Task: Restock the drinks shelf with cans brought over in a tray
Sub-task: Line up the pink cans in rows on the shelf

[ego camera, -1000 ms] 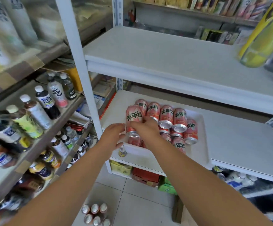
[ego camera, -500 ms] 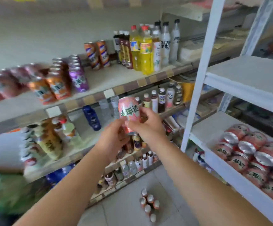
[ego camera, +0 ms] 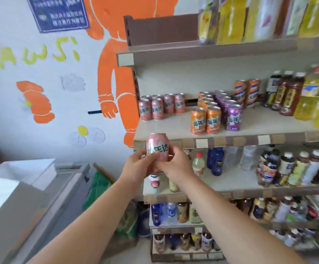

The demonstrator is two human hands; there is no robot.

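The left hand [ego camera: 138, 166] and right hand [ego camera: 176, 165] both grip one pink can [ego camera: 157, 147] at frame centre, just below the shelf [ego camera: 173, 128] edge, and the fingers hide its base. Shelf cans [ego camera: 157, 109] upper centre: about six pink, the rear ones overlapped. Two orange rows [ego camera: 205, 119] and one purple row [ego camera: 233, 118] are too blurred to count.

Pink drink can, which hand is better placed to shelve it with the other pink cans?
Probably right. Both hands grip the pink drink can, but the right hand is below the beige shelf, bare in front of the shelved pink cans; the left hand is at its end.
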